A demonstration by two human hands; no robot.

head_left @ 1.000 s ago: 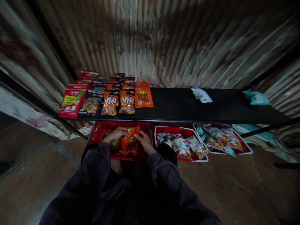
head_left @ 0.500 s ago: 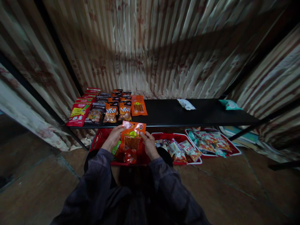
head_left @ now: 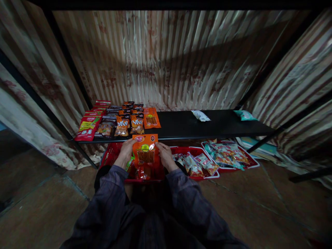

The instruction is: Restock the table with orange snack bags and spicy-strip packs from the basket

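Clock positions are taken from the held orange packet (head_left: 145, 152), as seen in the head view.

Grip: the left hand (head_left: 125, 153), at 9 o'clock, pinches the packet by its upper left edge. The right hand (head_left: 166, 156), at 3 o'clock, pinches the upper right edge, thumb on the front face; the fingers behind are hidden.

Location: the packet is tilted, printed face towards the wearer, above the near red basket (head_left: 105, 158) and in front of the black shelf (head_left: 178, 125). Contact with the shelf edge cannot be determined.

Near basket contents: a green packet (head_left: 129, 164) at 8 o'clock and a shiny red-orange packet (head_left: 143, 173) at 6 o'clock, both partly covered.

Shelf stock: a second orange packet (head_left: 151, 118) lies at 12 o'clock (same colour, and a similar window, for the record). Orange-and-black packets (head_left: 122, 126) stand in rows at 11 o'clock. Dark packets (head_left: 105, 128) and, outermost, red packets (head_left: 88, 128) occupy 10 o'clock. A white packet (head_left: 200, 116) lies at 2 o'clock; a teal packet (head_left: 245, 115) lies farther out, between 2 and 3.

Floor level: at 3 o'clock, a white-rimmed basket (head_left: 214, 175) holds striped packets (head_left: 194, 166); beyond it, a farther basket (head_left: 255, 163) holds mixed packets (head_left: 230, 152).
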